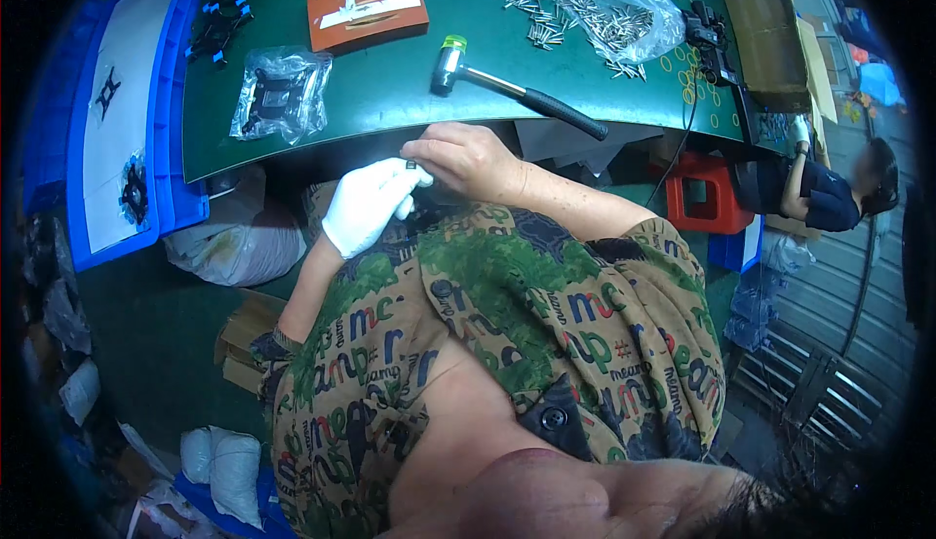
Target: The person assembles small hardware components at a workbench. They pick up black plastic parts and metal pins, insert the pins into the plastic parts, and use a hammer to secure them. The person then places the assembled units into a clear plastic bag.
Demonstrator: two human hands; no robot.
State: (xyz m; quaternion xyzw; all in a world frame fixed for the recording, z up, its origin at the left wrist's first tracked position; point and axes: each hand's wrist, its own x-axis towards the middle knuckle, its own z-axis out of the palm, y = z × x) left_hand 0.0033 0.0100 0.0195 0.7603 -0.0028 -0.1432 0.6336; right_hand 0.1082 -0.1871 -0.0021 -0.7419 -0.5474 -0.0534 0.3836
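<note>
My left hand (369, 206), in a white glove, is closed with its fingertips pinched together in front of my chest. Against it, my bare right hand (472, 161) has its fingers curled and its thumb side turned to the glove. A small dark piece (411, 165) shows between the fingertips of both hands, too small to name. Both hands are just off the near edge of the green table (380, 91). Beyond them lies a mallet (526, 100) with a black grip and a yellow-green face. A clear bag (283, 96) with a black bracket inside is on the table to the left.
An orange-brown box (367, 9) sits farther back. Metal pins (619, 27) spill around a clear bag at the far right, near yellow rings (690, 76). A blue tray (168, 100) stands left. A red stool (702, 193) and another person (829, 183) are to the right.
</note>
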